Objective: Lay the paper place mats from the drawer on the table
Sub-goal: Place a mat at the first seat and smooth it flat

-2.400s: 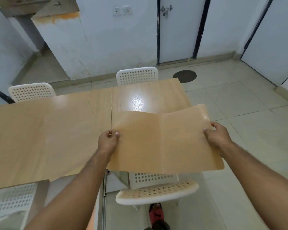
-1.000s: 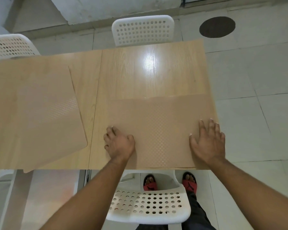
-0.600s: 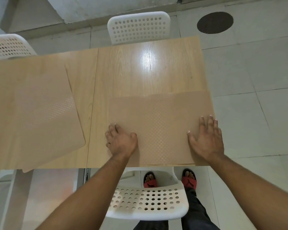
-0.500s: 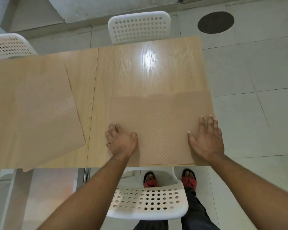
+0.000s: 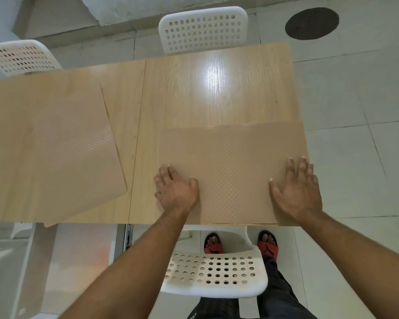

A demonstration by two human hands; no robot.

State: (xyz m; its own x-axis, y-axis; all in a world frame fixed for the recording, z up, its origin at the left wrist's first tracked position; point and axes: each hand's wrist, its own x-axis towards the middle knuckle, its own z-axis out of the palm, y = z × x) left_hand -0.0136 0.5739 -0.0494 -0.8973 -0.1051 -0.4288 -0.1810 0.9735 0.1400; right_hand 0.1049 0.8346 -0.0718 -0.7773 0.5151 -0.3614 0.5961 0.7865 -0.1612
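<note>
I am pressing my left hand (image 5: 176, 192) and right hand (image 5: 296, 192), both open-palmed and gripping nothing, onto the place mat (image 5: 230, 162), flattening it square against the table (image 5: 217, 93) near edge.

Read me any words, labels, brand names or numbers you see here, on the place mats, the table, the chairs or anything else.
No readable text anywhere.
Right place mat: dotted embossing only, no print.
Left place mat: the same, no print.
Table: plain wood grain.
Red sandals: a dark mark on the strap, too small to read.
</note>
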